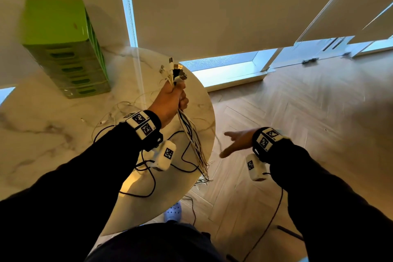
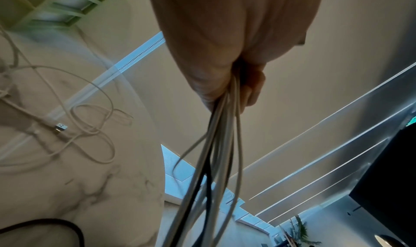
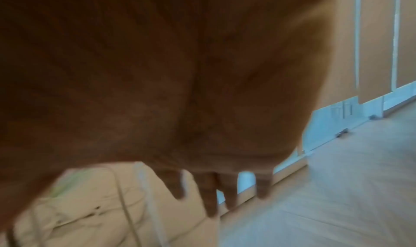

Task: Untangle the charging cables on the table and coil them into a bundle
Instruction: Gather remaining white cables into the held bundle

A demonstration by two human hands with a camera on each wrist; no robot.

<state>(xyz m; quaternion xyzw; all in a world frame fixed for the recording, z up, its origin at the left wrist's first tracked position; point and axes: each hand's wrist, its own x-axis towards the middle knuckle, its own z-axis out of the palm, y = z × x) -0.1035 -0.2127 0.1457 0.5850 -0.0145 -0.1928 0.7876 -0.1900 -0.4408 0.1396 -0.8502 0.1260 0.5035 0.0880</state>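
My left hand [image 1: 174, 98] grips a bunch of white and black charging cables [image 1: 191, 140] above the right side of the round marble table [image 1: 42, 134]. Their plugs [image 1: 176, 71] stick up out of the fist, and the cords hang down past the table's edge. In the left wrist view the cables [image 2: 216, 153] fall from my curled fingers [image 2: 252, 90]. More white cables [image 1: 119, 110] lie loose on the tabletop, seen too as loose cables [image 2: 85, 119]. My right hand [image 1: 234, 142] is off the table to the right, fingers [image 3: 211, 197] spread and empty.
A green stack of drawers [image 1: 63, 47] stands at the back left of the table. A thick black cord [image 1: 148, 176] loops over the table's near edge. Wooden floor [image 1: 297, 112] lies to the right, with window frames behind.
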